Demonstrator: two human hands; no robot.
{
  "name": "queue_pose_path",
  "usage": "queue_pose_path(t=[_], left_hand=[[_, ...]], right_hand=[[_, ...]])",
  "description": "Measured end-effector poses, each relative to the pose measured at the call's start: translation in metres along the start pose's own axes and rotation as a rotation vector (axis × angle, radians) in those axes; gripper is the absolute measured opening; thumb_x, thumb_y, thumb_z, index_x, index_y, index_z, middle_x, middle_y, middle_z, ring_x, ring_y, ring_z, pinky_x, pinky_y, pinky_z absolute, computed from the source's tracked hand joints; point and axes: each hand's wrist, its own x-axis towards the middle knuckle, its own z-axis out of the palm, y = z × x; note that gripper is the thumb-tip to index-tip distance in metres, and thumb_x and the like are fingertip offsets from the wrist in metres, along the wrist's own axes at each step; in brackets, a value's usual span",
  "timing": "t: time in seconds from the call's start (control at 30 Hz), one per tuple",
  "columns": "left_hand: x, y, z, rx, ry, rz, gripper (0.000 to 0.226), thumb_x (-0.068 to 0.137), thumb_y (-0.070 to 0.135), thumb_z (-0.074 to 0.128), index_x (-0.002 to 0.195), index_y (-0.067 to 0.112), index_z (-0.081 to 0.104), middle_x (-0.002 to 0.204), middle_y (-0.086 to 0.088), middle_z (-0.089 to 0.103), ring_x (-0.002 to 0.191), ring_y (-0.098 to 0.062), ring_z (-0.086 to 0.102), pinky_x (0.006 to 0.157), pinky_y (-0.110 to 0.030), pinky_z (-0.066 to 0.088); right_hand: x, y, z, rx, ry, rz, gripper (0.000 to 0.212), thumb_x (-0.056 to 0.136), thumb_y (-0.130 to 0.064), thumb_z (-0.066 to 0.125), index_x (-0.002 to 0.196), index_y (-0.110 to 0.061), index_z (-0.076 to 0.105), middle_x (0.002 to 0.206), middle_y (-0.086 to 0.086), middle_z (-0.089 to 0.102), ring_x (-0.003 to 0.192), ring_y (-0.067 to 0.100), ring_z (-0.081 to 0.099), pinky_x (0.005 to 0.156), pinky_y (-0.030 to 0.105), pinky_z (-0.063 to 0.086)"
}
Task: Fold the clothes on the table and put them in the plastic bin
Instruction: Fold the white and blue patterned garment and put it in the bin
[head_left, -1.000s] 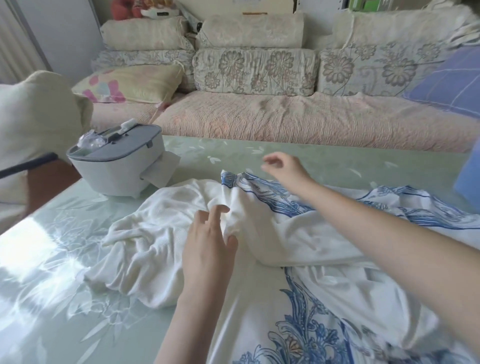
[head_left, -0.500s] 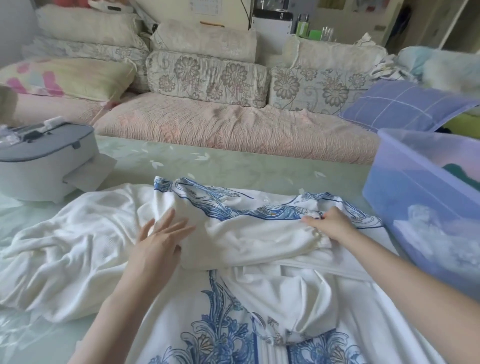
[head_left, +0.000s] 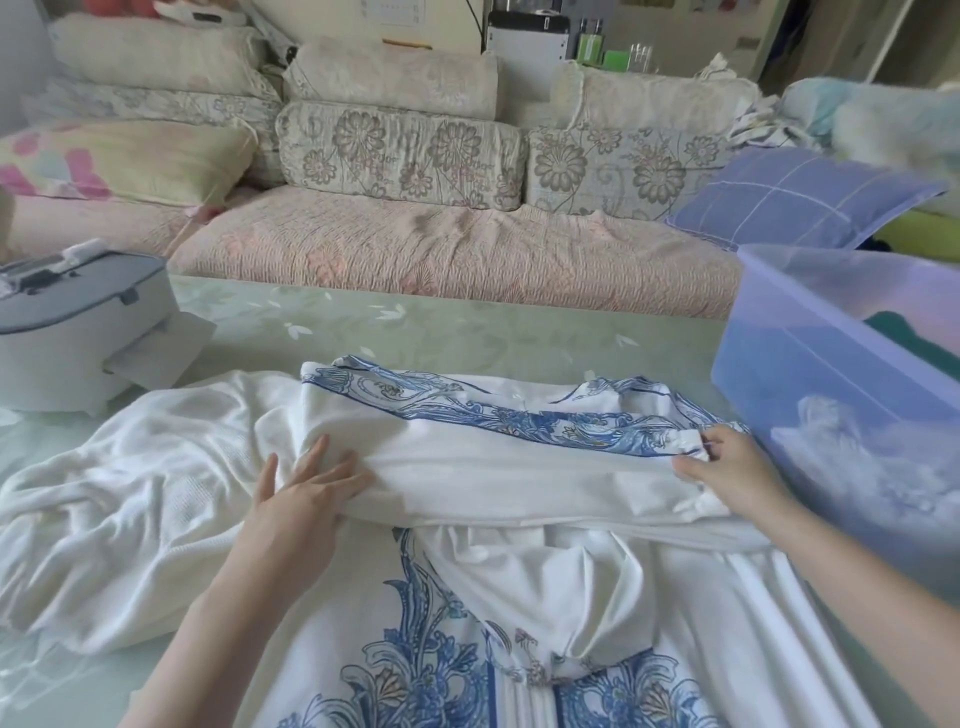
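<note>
A white garment with blue floral print (head_left: 498, 467) lies spread across the table in front of me, its far part folded over into a long band. My left hand (head_left: 306, 488) rests flat on the left end of that band, fingers spread. My right hand (head_left: 727, 473) pinches the band's right end between thumb and fingers. A crumpled plain white garment (head_left: 130, 499) lies to the left, partly under the printed one. The translucent blue plastic bin (head_left: 810, 364) stands at the right, with clothes inside it.
A grey and white lidded box (head_left: 78, 322) sits at the table's far left. The table top (head_left: 415, 327) is pale green glass with a leaf pattern. A sofa with cushions runs behind the table's far edge.
The view swung right, bringing the bin into sight. My right hand moved from the garment's far edge to its right end and pinched it. My left hand flattened onto the folded band.
</note>
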Motion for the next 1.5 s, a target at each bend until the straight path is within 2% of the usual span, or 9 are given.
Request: queue_pose_path(t=[0.17, 0.27, 0.43, 0.6, 0.7, 0.93, 1.13, 1.3, 1.5], left_hand=[[0.002, 0.017, -0.009, 0.011, 0.045, -0.018, 0.058, 0.084, 0.040, 0.022, 0.137, 0.038, 0.045, 0.151, 0.009, 0.030, 0.143, -0.008, -0.007, 0.101, -0.034, -0.034], [0.011, 0.031, -0.012, -0.088, 0.194, 0.087, 0.074, 0.083, 0.052, 0.007, 0.138, 0.024, 0.047, 0.149, 0.000, 0.035, 0.145, -0.017, 0.007, 0.116, -0.035, -0.006], [0.012, 0.042, 0.023, 0.005, -0.054, 0.080, 0.080, 0.078, 0.060, -0.008, 0.149, 0.034, 0.016, 0.158, 0.004, 0.007, 0.145, -0.018, -0.006, 0.116, -0.034, -0.001], [0.017, 0.039, 0.032, 0.014, -0.183, -0.103, 0.063, 0.098, 0.053, 0.022, 0.151, 0.027, 0.003, 0.158, 0.000, -0.006, 0.145, -0.018, -0.014, 0.118, -0.034, -0.006], [0.020, 0.043, 0.028, 0.061, -0.202, -0.108, 0.067, 0.093, 0.060, 0.010, 0.151, 0.028, 0.005, 0.159, -0.003, -0.002, 0.145, -0.021, -0.012, 0.118, -0.036, -0.003], [0.013, 0.045, 0.025, 0.090, -0.123, -0.092, 0.054, 0.098, 0.043, 0.025, 0.146, 0.020, 0.027, 0.157, -0.011, 0.015, 0.146, -0.023, -0.003, 0.116, -0.041, 0.002], [0.000, 0.039, -0.026, -0.095, 0.393, -0.280, 0.041, 0.086, 0.018, 0.060, 0.126, 0.011, 0.055, 0.125, -0.015, 0.053, 0.115, -0.036, 0.047, 0.091, -0.043, 0.039], [-0.034, 0.004, -0.044, -0.134, 0.108, -0.585, 0.047, 0.084, 0.054, 0.057, 0.110, 0.016, 0.054, 0.109, -0.008, 0.064, 0.102, -0.028, 0.059, 0.081, -0.036, 0.043], [-0.058, 0.005, -0.052, -0.106, -0.017, -0.518, 0.028, 0.082, 0.045, 0.064, 0.097, 0.024, 0.054, 0.100, 0.003, 0.064, 0.095, -0.020, 0.061, 0.067, -0.026, 0.040]], right_hand=[[-0.023, -0.022, 0.004, -0.380, 0.216, -0.194, 0.057, 0.082, -0.021, 0.069, 0.131, -0.002, 0.050, 0.138, 0.024, 0.041, 0.127, 0.037, 0.036, 0.105, 0.038, 0.025], [-0.037, -0.036, 0.008, -0.396, 0.108, -0.390, 0.060, 0.095, -0.031, 0.054, 0.147, -0.012, 0.031, 0.158, 0.009, 0.016, 0.146, 0.028, 0.011, 0.115, 0.036, 0.009], [-0.047, -0.033, 0.034, -0.533, -0.308, -0.264, 0.066, 0.095, -0.058, 0.022, 0.149, -0.034, -0.007, 0.158, -0.006, -0.016, 0.145, 0.014, -0.016, 0.118, 0.035, -0.007], [-0.049, -0.021, 0.039, -0.671, -0.312, -0.261, 0.085, 0.075, -0.082, 0.000, 0.147, -0.038, -0.013, 0.153, -0.009, -0.024, 0.144, 0.014, -0.019, 0.117, 0.033, -0.010], [-0.049, -0.019, 0.031, -0.646, -0.303, -0.264, 0.098, 0.062, -0.088, -0.007, 0.147, -0.039, -0.014, 0.151, -0.010, -0.027, 0.143, 0.014, -0.022, 0.117, 0.033, -0.011], [-0.058, -0.012, 0.026, -0.672, -0.336, -0.261, 0.129, 0.033, -0.093, -0.029, 0.148, -0.035, -0.014, 0.155, -0.007, -0.022, 0.142, 0.014, -0.026, 0.115, 0.033, -0.014], [-0.065, -0.051, 0.025, -0.371, -0.228, -0.239, 0.064, 0.097, -0.051, 0.033, 0.151, -0.026, 0.013, 0.160, -0.002, -0.002, 0.147, 0.016, -0.005, 0.117, 0.032, 0.000], [-0.087, -0.118, 0.061, -0.077, -0.271, -0.340, 0.041, 0.095, -0.029, 0.052, 0.134, -0.017, 0.050, 0.135, 0.004, 0.053, 0.119, 0.019, 0.053, 0.102, 0.030, 0.037], [-0.111, -0.210, 0.127, 0.023, -0.457, -0.339, 0.035, 0.093, -0.035, 0.052, 0.119, -0.013, 0.059, 0.108, 0.009, 0.067, 0.082, 0.021, 0.063, 0.081, 0.036, 0.050]])
